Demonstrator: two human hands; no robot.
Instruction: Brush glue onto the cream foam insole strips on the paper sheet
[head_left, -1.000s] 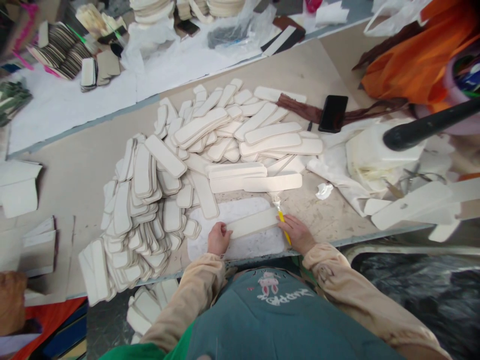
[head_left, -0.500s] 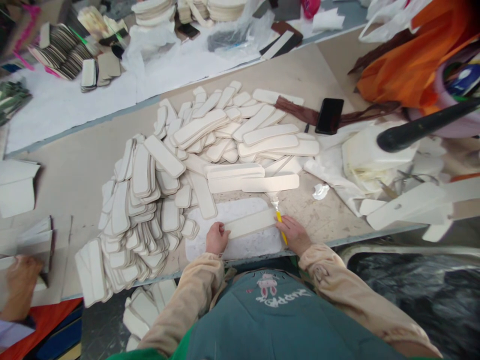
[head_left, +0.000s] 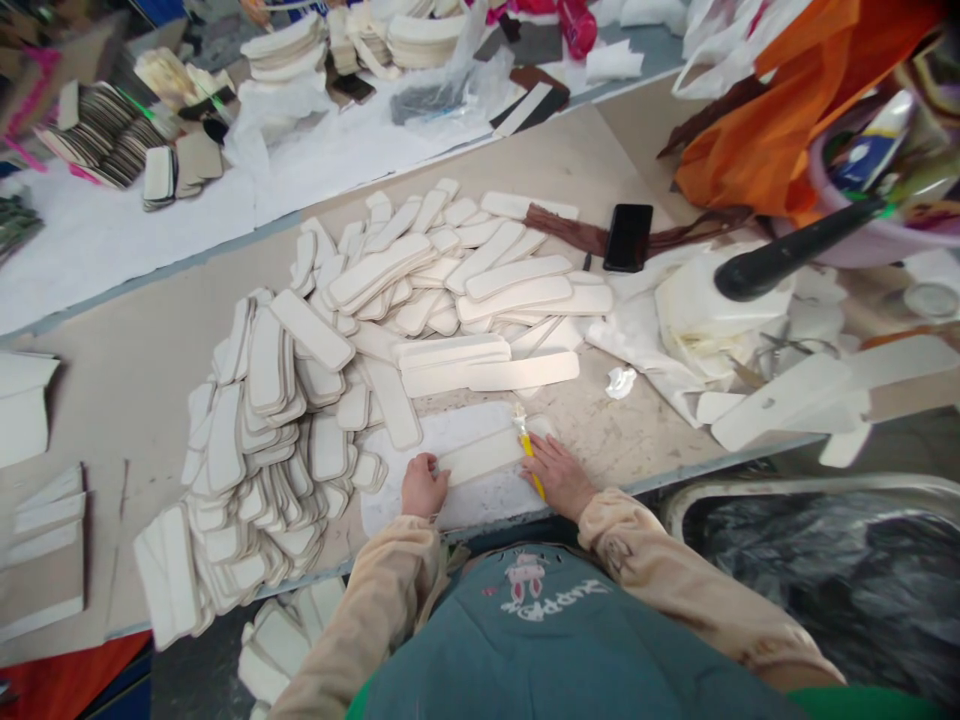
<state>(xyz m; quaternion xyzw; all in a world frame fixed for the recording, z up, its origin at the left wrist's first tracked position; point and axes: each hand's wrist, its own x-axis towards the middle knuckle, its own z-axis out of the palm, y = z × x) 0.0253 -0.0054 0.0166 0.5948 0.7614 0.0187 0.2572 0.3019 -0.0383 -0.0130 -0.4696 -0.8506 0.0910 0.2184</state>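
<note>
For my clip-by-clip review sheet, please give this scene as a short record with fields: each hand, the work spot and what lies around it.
Left hand: fingers curled at the left end of a strip
Right hand: at the strip's right end, with a yellow brush in it
Under strip: white sheet
Beyond and to the left: pile of pale pieces
Far right: phone, orange cloth

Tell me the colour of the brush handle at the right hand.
Yellow; the brush handle shows best in the head view.
</note>
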